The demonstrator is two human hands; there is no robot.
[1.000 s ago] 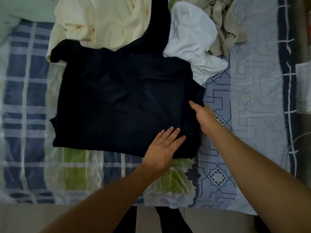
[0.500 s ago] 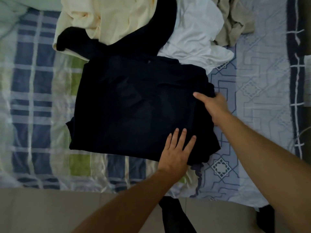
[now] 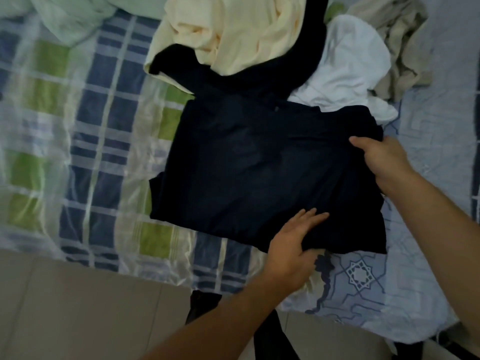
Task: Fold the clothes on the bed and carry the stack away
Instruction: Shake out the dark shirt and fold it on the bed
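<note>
We see the folded dark garment [image 3: 259, 172] lying on the bed [image 3: 85, 141], in front of a loose pile: cream cloth [image 3: 233, 32], white cloth [image 3: 348, 74], beige cloth [image 3: 400, 48]. Our left hand [image 3: 293, 245] pinches its near edge, thumb tucked under; our right hand [image 3: 381, 159] grips its right edge.

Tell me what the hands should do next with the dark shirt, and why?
Probably fold it in half once more. The left hand pinches the near edge and the right hand grips the right edge of the dark shirt, which lies flat and wide on the bed.
</note>
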